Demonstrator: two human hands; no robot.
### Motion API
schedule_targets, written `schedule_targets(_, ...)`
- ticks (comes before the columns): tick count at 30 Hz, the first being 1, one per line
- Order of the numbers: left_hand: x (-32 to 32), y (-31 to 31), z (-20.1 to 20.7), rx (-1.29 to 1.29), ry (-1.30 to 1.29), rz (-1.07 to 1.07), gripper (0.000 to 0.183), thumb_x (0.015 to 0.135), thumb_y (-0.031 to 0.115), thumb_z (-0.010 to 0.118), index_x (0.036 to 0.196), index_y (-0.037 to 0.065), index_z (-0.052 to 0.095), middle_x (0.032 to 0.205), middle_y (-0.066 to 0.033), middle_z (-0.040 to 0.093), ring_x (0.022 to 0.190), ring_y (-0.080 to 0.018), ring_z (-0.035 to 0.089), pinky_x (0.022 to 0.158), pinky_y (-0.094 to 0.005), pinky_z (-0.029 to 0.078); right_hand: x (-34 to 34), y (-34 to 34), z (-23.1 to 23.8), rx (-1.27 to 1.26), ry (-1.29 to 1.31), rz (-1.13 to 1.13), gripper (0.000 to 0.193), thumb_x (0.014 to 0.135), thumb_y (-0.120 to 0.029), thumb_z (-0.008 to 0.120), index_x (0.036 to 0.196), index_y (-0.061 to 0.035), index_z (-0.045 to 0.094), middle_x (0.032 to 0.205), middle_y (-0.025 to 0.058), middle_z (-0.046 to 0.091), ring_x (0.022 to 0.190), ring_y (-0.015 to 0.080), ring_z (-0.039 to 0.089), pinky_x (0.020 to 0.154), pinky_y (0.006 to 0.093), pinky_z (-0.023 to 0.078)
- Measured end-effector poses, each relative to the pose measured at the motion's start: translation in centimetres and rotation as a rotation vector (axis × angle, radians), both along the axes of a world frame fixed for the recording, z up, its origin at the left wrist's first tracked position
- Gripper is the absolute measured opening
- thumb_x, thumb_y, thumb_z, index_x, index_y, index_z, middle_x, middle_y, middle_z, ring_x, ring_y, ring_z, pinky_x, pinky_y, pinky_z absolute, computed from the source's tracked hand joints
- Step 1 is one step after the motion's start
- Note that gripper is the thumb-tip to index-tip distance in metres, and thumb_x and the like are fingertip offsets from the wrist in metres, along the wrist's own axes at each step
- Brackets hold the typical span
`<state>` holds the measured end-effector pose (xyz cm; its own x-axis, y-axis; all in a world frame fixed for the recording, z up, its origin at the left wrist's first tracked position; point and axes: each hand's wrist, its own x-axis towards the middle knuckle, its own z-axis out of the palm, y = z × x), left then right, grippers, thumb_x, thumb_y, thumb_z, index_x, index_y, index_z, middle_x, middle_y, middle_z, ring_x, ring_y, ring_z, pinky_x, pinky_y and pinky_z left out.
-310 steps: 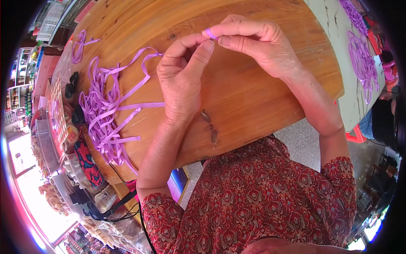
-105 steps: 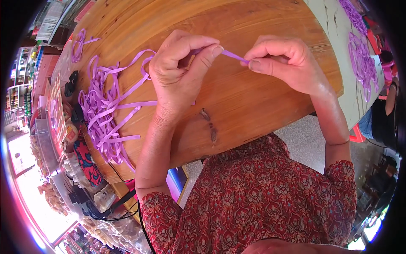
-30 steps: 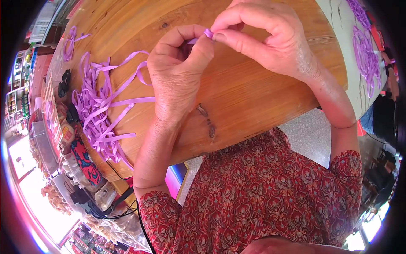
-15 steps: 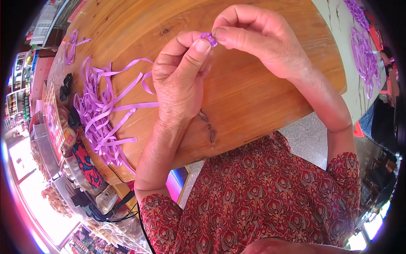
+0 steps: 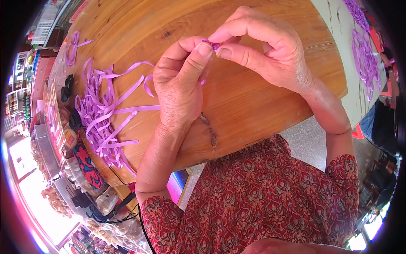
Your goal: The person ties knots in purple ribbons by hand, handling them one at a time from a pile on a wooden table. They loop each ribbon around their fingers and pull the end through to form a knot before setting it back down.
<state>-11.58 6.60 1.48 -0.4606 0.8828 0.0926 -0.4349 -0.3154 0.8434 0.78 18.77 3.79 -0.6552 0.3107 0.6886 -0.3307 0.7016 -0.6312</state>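
A small folded or knotted piece of purple ribbon is held up over the wooden table. My left hand pinches it between thumb and forefinger, and a bit of ribbon shows below the curled fingers. On the other side, the thumb and forefinger of my right hand close at the ribbon's right edge. How the ribbon is looped between the fingertips is too small to make out. Left of my left wrist lies a tangled heap of purple ribbons, several strands reaching toward that hand.
The wooden table curves around in front of me. A separate purple loop lies at its far left. Black cords and bags crowd the left edge, beside a patterned red-and-blue pouch. More purple ribbon rests on a pale table at right.
My right hand has shifted slightly, its forefinger now arched over the ribbon and the thumb lower. The ribbon piece sits flatter between the fingertips. My left hand keeps its pinch.
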Motion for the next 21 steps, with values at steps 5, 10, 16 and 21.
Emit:
schedule_targets(5,0.3,-0.2,0.5,-0.089,0.013,-0.005,0.009,0.084,0.003,0.063,0.094,0.001,0.064,0.085,-0.0003,0.062,0.076,-0.0055,0.052,0.067,-0.0186,0.041,0.4,0.2,0.0,-0.067,-0.011,0.030,0.007,0.078,-0.005,0.068,0.083,-0.0030,0.063,0.074,0.0036,0.062,0.070,0.0138,0.060,0.065,0.0256,0.048)
schedule_targets(10,0.5,-0.2,1.0,-0.103,0.068,-0.044,0.012,0.083,0.000,0.063,0.095,0.000,0.064,0.090,-0.0011,0.063,0.086,-0.0067,0.054,0.078,-0.0204,0.043,0.8,0.2,-0.2,-0.516,-0.191,0.054,0.005,0.081,-0.006,0.065,0.082,-0.0024,0.063,0.075,-0.0011,0.061,0.072,0.0047,0.056,0.065,0.0210,0.046)
schedule_targets(16,0.6,-0.2,1.2,-0.176,0.145,-0.002,0.014,0.081,-0.003,0.065,0.095,0.000,0.065,0.089,-0.0008,0.064,0.082,-0.0061,0.055,0.076,-0.0192,0.044,0.8,0.6,-0.9,-0.710,-0.171,0.159,0.006,0.083,-0.007,0.064,0.086,-0.0019,0.063,0.079,-0.0019,0.060,0.073,0.0032,0.053,0.063,0.0189,0.044)
schedule_targets(21,0.8,-0.3,1.7,-0.162,0.174,0.068,0.013,0.080,-0.002,0.067,0.093,-0.001,0.067,0.085,-0.0011,0.065,0.077,-0.0054,0.056,0.072,-0.0180,0.045,0.9,0.6,-0.7,-0.709,-0.193,0.141,0.008,0.083,-0.009,0.065,0.087,-0.0019,0.064,0.079,-0.0020,0.060,0.073,0.0027,0.053,0.063,0.0183,0.043)
